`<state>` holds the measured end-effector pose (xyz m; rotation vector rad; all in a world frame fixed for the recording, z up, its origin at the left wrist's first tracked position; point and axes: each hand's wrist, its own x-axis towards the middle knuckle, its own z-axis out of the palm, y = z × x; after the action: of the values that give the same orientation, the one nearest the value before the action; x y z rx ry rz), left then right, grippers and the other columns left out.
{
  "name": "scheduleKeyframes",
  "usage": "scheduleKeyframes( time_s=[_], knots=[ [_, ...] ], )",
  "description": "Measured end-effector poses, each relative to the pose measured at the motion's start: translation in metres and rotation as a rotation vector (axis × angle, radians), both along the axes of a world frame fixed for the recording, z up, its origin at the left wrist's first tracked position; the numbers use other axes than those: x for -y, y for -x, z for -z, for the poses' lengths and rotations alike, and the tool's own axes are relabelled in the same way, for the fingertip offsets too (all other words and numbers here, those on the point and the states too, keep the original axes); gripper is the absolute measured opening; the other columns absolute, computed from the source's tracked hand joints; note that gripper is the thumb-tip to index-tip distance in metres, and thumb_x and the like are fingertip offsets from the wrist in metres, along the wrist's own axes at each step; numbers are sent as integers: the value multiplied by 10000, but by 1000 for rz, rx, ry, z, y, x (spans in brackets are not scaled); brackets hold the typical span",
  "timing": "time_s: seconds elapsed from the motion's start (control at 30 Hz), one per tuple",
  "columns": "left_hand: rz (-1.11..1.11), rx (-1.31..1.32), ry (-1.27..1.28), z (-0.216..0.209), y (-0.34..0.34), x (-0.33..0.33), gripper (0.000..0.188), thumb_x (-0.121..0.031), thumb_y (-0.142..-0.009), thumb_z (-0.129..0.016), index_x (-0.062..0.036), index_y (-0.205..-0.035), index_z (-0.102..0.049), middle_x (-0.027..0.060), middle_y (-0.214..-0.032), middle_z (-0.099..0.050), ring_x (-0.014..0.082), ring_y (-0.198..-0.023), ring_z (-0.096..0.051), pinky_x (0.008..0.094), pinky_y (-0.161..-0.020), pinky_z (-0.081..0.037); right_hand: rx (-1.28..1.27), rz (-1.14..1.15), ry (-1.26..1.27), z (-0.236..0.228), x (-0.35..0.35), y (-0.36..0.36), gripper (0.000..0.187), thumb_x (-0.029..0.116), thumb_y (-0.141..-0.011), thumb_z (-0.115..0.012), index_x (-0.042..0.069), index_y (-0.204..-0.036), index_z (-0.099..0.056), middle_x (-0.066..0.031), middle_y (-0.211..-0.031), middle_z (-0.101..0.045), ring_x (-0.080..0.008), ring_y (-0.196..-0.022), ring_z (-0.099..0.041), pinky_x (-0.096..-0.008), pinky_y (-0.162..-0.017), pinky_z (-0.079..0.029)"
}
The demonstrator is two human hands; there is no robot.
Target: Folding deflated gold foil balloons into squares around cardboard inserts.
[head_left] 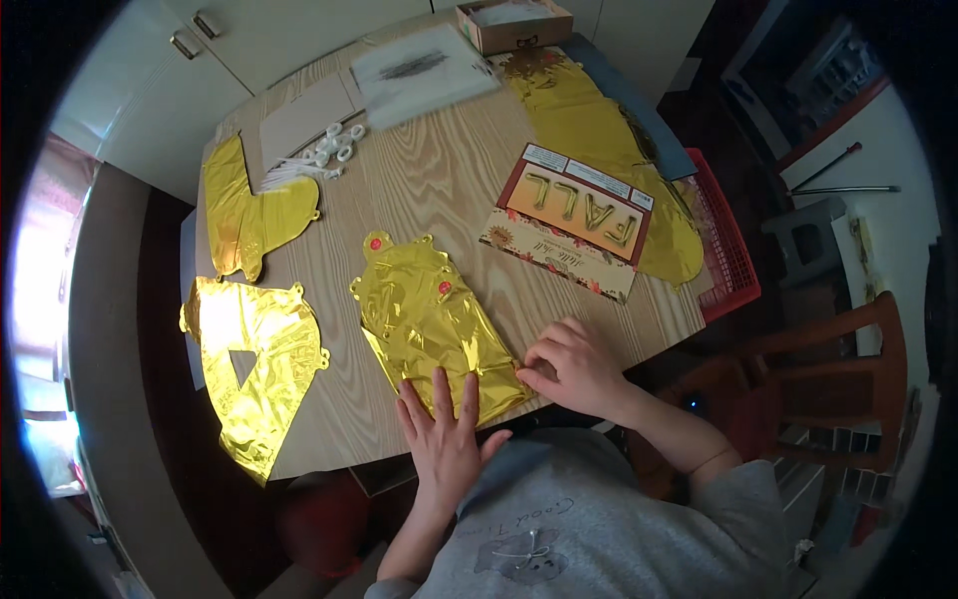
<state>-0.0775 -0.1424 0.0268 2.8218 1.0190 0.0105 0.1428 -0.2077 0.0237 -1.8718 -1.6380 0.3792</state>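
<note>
A folded gold foil balloon [414,304] with small tabs and two red spots lies flat on the wood-grain table in front of me. My left hand [439,444] rests on its near end, fingers spread and stretched out. At the balloon's right edge, my right hand [574,369] is closed, thumb and fingertips pinched on the foil. To the left, a flat A-shaped gold foil balloon [289,319] hangs partly over the table edge. Beyond it lies an L-shaped gold foil balloon [228,195].
A printed packaging card [569,215] lies right of centre, over more gold foil [569,110]. White rings [344,143] and thin white straws [289,173] sit far left. A clear plastic bag [424,70] and cardboard box [514,30] stand behind. A red basket [733,265] and wooden chair [818,384] are right.
</note>
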Motion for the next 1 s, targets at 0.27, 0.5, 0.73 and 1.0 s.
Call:
scheduleKeyframes(
  time_s=[0.27, 0.5, 0.73, 1.0],
  knots=[
    [-1, -3, -12, 5, 2, 0, 895, -636, -756, -651, -141, -1461, -410, 247, -1518, -283, 585, -1373, -179, 670, -1078, -214, -14, -5, 69, -2, -10, 8, 226, 321, -777, -758, 112, -783, -672, -25, -805, -586, -243, -854, -551, -391, -797, -433],
    [-11, 10, 4, 6, 2, 0, 879, -632, -764, -647, -141, -1455, -416, 246, -1516, -283, 583, -1377, -174, 682, -1076, -193, -11, -36, 84, 3, -39, 1, 236, 312, -813, -725, 80, -798, -679, -55, -831, -607, -263, -880, -566, -396, -830, -434],
    [2, -2, 29, 4, 2, -1, 862, -625, -779, -640, -164, -1466, -400, 227, -1526, -284, 562, -1400, -152, 692, -1082, -167, -9, -156, 92, 15, -80, -17, 243, 299, -833, -705, 57, -848, -694, -78, -857, -621, -279, -912, -572, -399, -861, -436],
    [14, 3, 28, 7, 4, -1, 882, -626, -765, -654, -177, -1474, -380, 220, -1528, -284, 545, -1405, -161, 695, -1082, -170, -273, -204, 394, -5, -118, -30, 271, 196, -839, -706, 13, -1032, -652, -94, -775, -669, -218, -700, -626, -345, -666, -499]
  ],
)
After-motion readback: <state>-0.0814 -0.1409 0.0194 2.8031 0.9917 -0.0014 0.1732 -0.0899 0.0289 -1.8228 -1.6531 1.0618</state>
